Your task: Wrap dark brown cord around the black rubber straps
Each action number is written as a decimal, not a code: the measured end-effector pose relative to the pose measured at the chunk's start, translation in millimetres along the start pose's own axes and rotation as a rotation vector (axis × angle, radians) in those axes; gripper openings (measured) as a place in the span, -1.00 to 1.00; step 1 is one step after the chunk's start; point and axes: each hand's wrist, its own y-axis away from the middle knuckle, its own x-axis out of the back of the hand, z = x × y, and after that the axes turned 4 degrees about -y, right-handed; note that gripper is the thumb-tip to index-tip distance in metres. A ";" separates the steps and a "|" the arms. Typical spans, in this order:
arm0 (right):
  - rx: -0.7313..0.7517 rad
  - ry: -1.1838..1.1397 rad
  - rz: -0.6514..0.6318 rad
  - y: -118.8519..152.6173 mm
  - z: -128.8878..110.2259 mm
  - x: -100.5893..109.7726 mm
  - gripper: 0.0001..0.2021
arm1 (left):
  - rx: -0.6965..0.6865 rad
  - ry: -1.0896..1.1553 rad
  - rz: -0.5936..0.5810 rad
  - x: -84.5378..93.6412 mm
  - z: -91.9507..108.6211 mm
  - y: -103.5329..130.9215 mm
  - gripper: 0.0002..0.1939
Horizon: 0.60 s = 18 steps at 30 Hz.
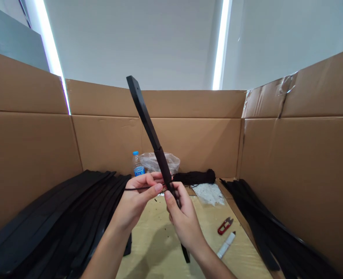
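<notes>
A long, slim black bar (144,112) tilts up and to the left in front of me, with a small hole near its top end. Dark cord wrapping (163,166) covers its middle stretch in close turns. My right hand (184,215) is closed round the bar just below the wrapping, and the bar's lower end sticks out beneath the wrist. Between thumb and fingers, my left hand (138,195) pinches a dark cord (136,189) at the bottom edge of the wrapping. The cord's loose length runs left past the palm.
Many black strips (58,217) lie piled at left, others (264,221) at right. Further back are a water bottle (138,164), a clear plastic bag (167,161), a dark cord hank (196,177) and a clear packet (210,193). Red thread snips (224,226) and a white pen (226,245) lie right. Cardboard walls (189,131) surround everything.
</notes>
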 end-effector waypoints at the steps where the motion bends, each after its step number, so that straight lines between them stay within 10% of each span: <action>1: 0.007 0.018 0.013 -0.1 -0.7 0.4 -0.66 | 0.004 0.001 -0.011 0.1 0.1 0.4 -0.73; 18: -0.238 -0.350 -0.119 -0.2 -9.6 0.7 -0.58 | 0.006 0.042 -0.018 2.4 1.4 -1.7 -0.70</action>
